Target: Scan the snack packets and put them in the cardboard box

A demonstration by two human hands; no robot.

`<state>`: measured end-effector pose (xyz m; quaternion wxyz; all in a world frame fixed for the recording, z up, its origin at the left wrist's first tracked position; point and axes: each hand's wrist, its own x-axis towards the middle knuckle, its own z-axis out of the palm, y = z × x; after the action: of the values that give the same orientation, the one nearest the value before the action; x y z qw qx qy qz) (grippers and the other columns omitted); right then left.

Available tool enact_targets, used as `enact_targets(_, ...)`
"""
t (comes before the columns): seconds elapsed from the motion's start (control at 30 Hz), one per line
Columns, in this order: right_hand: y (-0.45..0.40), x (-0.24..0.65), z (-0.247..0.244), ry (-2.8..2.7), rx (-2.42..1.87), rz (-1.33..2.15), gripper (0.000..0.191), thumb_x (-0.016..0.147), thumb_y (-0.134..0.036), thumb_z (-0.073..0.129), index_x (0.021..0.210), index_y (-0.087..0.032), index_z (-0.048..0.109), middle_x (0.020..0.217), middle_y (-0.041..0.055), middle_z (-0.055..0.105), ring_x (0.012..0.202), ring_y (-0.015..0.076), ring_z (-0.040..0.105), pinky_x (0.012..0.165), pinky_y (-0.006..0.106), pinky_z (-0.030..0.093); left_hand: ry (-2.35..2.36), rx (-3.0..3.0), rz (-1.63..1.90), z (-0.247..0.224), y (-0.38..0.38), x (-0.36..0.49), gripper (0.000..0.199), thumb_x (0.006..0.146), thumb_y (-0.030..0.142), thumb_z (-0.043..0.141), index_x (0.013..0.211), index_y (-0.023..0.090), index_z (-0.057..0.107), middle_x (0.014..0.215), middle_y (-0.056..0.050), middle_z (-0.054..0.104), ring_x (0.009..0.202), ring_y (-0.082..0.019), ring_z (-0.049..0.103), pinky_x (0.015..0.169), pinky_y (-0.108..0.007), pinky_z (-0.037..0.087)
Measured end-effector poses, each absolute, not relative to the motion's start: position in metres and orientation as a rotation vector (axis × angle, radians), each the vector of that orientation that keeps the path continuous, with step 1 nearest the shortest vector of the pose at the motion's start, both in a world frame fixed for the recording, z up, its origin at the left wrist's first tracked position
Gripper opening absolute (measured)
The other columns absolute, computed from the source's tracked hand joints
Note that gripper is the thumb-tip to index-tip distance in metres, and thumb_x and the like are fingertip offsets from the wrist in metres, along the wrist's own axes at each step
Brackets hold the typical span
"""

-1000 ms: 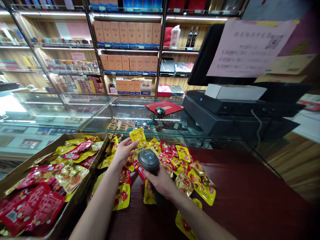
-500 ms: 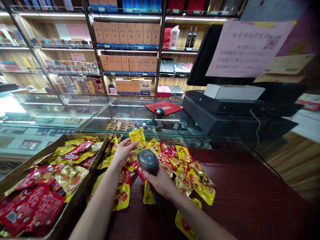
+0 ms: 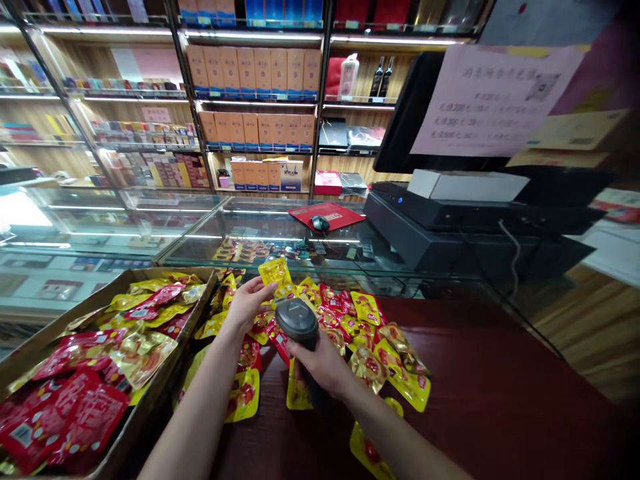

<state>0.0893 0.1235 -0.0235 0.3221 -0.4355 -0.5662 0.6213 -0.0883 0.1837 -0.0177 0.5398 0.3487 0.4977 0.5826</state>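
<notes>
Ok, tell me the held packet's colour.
The packet is mainly yellow, clearest in the head view.

Shop interior. From 10 to 1 o'clock, wood-backed shelves (image 3: 360, 162), stocked with boxes (image 3: 255, 71) and bottles (image 3: 387, 79), stand between dark uprights (image 3: 325, 67); white light strips (image 3: 250, 34) line the tiers. Toward 9 o'clock, glass display cases (image 3: 250, 224) carry bright reflections (image 3: 20, 210). At 4 o'clock, a dark reddish tabletop (image 3: 475, 373); just beyond its far right edge, a wood-grain panel (image 3: 585, 327).
</notes>
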Motion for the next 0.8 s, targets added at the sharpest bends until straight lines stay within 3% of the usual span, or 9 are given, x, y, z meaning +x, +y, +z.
enact_targets(0.13, 0.129, 0.094, -0.015, -1.353, -1.104, 1.590, 0.021, 0.068, -0.031, 0.068, 0.080, -0.018, 0.059, 0.066, -0.0008, 0.063, 0.045, 0.0090, 0.052, 0.044, 0.022, 0.044, 1.205, 0.817, 1.380, -0.011, 0.181, -0.087, 0.049, 0.053, 0.040, 0.083, 0.093, 0.016, 0.066, 0.084, -0.004, 0.066, 0.060, -0.009, 0.057, 0.050, -0.019, 0.046)
enact_targets(0.4, 0.141, 0.105, 0.003, -1.112, -0.856, 1.875, 0.027, 0.068, -0.034, 0.069, 0.086, -0.016, 0.060, 0.077, 0.0021, 0.063, 0.064, 0.0147, 0.061, 0.043, 0.023, 0.049, 1.223, 0.838, 1.444, -0.010, 0.168, -0.091, 0.047, 0.057, 0.045, 0.080, 0.091, 0.015, 0.064, 0.074, 0.000, 0.061, 0.057, -0.007, 0.053, 0.047, -0.016, 0.041)
enact_targets(0.6, 0.142, 0.075, 0.020, -1.123, -0.790, 1.914, 0.025, 0.068, -0.033, 0.069, 0.083, -0.015, 0.060, 0.075, 0.0013, 0.064, 0.050, 0.0103, 0.057, 0.036, 0.021, 0.043, 1.410, 0.962, 1.573, 0.022, 0.110, -0.130, 0.051, 0.060, 0.044, 0.078, 0.101, 0.016, 0.063, 0.085, -0.004, 0.068, 0.065, -0.012, 0.062, 0.049, -0.017, 0.043)
enact_targets(0.8, 0.131, 0.013, 0.042, -1.228, -0.645, 1.960, 0.025, 0.066, -0.032, 0.069, 0.082, -0.014, 0.060, 0.072, 0.0005, 0.063, 0.048, 0.0104, 0.057, 0.034, 0.019, 0.041, 1.758, 1.107, 1.781, 0.077, 0.054, -0.212, 0.050, 0.060, 0.040, 0.078, 0.101, 0.016, 0.065, 0.090, -0.006, 0.070, 0.072, -0.017, 0.066, 0.057, -0.021, 0.050)
